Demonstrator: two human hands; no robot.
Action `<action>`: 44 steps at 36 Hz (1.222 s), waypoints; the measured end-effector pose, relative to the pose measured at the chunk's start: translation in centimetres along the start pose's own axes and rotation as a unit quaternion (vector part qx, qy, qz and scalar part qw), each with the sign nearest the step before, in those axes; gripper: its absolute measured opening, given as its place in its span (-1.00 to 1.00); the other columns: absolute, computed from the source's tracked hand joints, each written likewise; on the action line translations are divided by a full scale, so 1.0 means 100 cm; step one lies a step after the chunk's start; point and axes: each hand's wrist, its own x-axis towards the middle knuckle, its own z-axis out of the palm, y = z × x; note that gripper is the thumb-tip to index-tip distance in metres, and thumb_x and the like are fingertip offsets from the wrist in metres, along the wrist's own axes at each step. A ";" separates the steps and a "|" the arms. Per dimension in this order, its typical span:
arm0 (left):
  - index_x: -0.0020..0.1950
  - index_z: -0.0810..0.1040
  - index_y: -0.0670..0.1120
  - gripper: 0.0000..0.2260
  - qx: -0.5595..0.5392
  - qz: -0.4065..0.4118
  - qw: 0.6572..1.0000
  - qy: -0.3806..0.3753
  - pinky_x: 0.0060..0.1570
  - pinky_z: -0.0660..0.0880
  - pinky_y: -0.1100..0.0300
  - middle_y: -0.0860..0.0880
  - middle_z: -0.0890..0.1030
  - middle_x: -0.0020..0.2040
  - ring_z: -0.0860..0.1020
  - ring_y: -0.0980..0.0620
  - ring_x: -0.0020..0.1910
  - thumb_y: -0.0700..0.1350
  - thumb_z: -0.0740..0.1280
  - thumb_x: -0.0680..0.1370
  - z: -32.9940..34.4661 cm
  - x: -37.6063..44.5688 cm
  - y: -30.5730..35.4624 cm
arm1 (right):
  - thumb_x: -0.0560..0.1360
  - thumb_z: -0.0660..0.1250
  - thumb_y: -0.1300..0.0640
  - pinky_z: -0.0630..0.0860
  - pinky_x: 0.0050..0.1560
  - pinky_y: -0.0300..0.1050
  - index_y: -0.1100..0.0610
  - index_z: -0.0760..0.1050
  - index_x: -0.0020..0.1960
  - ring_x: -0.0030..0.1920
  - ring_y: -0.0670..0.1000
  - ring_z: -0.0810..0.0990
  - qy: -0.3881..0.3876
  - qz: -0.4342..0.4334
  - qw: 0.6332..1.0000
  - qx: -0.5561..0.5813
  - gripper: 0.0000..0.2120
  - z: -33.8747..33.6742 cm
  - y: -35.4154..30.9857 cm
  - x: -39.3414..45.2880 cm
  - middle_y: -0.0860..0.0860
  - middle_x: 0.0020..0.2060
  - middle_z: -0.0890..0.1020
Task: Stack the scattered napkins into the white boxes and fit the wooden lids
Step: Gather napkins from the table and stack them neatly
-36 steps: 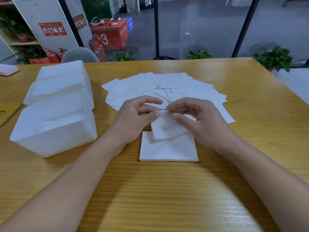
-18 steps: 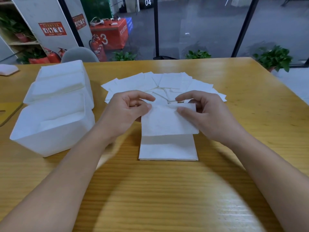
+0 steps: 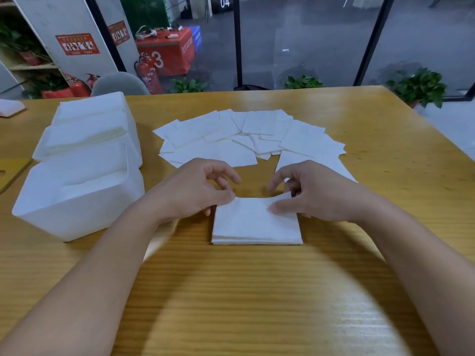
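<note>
A small stack of white napkins (image 3: 257, 227) lies squared on the wooden table in front of me. My left hand (image 3: 195, 191) pinches the top napkin's far left corner. At the far right corner my right hand (image 3: 308, 194) pinches the same napkin, whose edge is slightly lifted there. Several scattered napkins (image 3: 231, 140) lie fanned out just beyond both hands. Three white boxes stand at the left: the near box (image 3: 77, 214), a middle box (image 3: 41, 152) and a far box (image 3: 131, 119), each with napkins inside.
A wooden lid (image 3: 12, 170) shows at the left edge, partly cut off. The table's (image 3: 257, 304) right edge runs diagonally at far right. A pale object (image 3: 10, 107) lies at the far left. Glass wall, plants and fire extinguishers stand beyond the table.
Both hands drew one napkin from the scattered pile toward me and laid it on the stack; it now lies aligned with the napkins below.
</note>
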 end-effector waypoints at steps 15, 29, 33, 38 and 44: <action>0.10 0.74 0.19 -0.85 0.092 0.029 0.995 0.007 -0.15 0.49 0.21 0.13 0.70 -0.05 0.48 0.17 -0.27 0.09 0.59 0.55 0.006 0.005 -0.008 | 0.56 0.53 0.03 0.41 -0.20 -0.20 -0.03 0.65 0.07 -0.13 -0.12 0.56 0.211 -0.006 0.966 -0.151 -0.88 0.006 0.021 0.014 -0.14 -0.07 0.61; 0.09 0.73 0.23 -0.87 0.091 0.050 0.994 0.032 -0.15 0.47 0.16 0.19 0.64 -0.16 0.46 0.18 -0.28 0.11 0.57 0.56 0.020 0.010 -0.011 | 0.59 0.49 0.05 0.50 -0.14 -0.06 -0.03 0.59 -0.12 -0.13 -0.06 0.56 0.254 -0.028 0.954 -0.156 -0.86 0.022 0.027 0.043 -0.15 -0.15 0.56; 0.10 0.73 0.22 -0.87 0.091 0.049 0.994 0.035 -0.17 0.47 0.17 0.16 0.67 -0.15 0.48 0.15 -0.28 0.11 0.57 0.57 0.021 0.010 -0.009 | 0.63 0.43 0.08 0.49 -0.12 -0.03 -0.01 0.57 -0.10 -0.10 -0.02 0.56 0.245 -0.021 0.954 -0.169 -0.87 0.022 0.029 0.045 -0.15 -0.14 0.55; 0.15 0.72 0.22 -0.87 0.080 0.056 0.993 0.072 -0.09 0.55 0.22 0.16 0.69 -0.09 0.60 0.11 -0.16 0.07 0.53 0.61 0.026 0.009 -0.009 | 0.63 0.43 0.09 0.57 -0.11 -0.03 -0.02 0.60 -0.10 -0.16 -0.10 0.57 0.268 -0.022 0.956 -0.120 -0.87 0.017 0.024 0.040 -0.14 -0.15 0.61; 0.52 0.55 0.07 -0.69 -0.066 0.103 0.988 0.095 0.36 0.58 -0.02 0.12 0.75 0.23 0.68 0.13 0.28 -0.01 0.31 0.76 0.035 0.007 0.003 | 0.66 0.40 0.12 0.46 -0.32 -0.14 0.10 0.58 -0.09 -0.38 -0.05 0.52 0.226 -0.091 0.962 0.122 -0.84 0.019 -0.006 0.017 -0.06 -0.34 0.62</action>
